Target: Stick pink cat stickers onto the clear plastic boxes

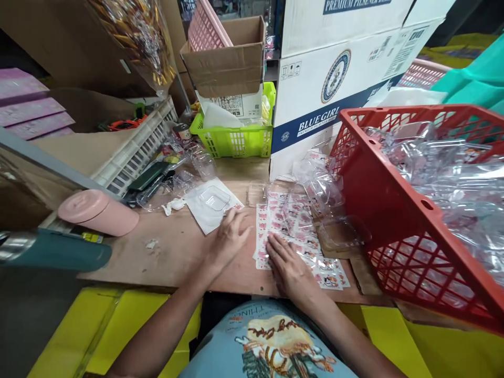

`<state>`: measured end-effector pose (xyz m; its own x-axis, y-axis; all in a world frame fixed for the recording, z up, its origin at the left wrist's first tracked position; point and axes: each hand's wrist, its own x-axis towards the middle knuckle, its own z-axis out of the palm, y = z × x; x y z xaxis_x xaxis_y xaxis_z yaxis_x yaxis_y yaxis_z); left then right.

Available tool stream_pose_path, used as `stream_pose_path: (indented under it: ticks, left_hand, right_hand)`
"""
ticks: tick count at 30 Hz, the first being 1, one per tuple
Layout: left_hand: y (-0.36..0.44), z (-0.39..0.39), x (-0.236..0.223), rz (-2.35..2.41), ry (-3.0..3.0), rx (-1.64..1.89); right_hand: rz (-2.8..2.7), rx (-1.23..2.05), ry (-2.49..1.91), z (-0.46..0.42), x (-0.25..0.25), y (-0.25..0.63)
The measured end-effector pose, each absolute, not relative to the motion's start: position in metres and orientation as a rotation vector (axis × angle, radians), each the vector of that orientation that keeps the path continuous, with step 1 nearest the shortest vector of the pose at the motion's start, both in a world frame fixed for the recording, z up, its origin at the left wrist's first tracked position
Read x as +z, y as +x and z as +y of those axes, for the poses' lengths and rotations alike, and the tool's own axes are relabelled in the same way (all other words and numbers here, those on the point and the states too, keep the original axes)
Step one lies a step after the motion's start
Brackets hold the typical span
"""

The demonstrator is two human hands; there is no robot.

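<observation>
Sticker sheets (pixel 263 224) lie beneath the fingers of the right hand (pixel 289 262), palm down, fingers close together. The left hand (pixel 232 236), loosely open, reaches the edge of the white paper (pixel 200 219). Centre-right of the frame: sheets overlapping on the bench (pixel 165 262), white with pink-and-red prints.

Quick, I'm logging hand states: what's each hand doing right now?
Left hand: open, nothing seen in it, at the white paper's edge.
Right hand: open, resting on the sticker sheets.

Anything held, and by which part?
Nothing looks gripped: the right hand rests flat on the sticker sheets; the left hand is open at the white paper.
</observation>
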<state>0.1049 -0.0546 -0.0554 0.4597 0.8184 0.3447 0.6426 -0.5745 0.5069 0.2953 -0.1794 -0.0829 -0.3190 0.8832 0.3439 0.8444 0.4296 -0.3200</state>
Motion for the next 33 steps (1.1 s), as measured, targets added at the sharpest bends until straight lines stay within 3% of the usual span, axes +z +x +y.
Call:
stream_pose_path:
  ticks: [4, 10, 23, 28, 33]
  left_hand:
    - [0.054, -0.034, -0.062, 1.569, 2.552, 0.698]
    - [0.033, -0.013, -0.074, 1.474, 2.587, 0.713]
    - [0.055, -0.028, -0.066, 1.299, 2.478, 0.925]
    - [0.082, -0.069, -0.04, 1.077, 2.422, 0.997]
    - [0.092, -0.027, -0.009, 1.049, 2.221, 1.077]
  right_hand:
    - [-2.066, 0.216, -1.424, -0.16, -0.067, 0.296]
    - [-1.718, 0.687, -1.322, -0.126, -0.044, 0.266]
    - [-1.527, 0.822, -1.319, -0.111, -0.047, 0.251]
    - [-1.474, 0.753, -1.36, -0.091, -0.048, 0.261]
    - [-1.634, 0.631, -1.379, -0.081, -0.019, 0.29]
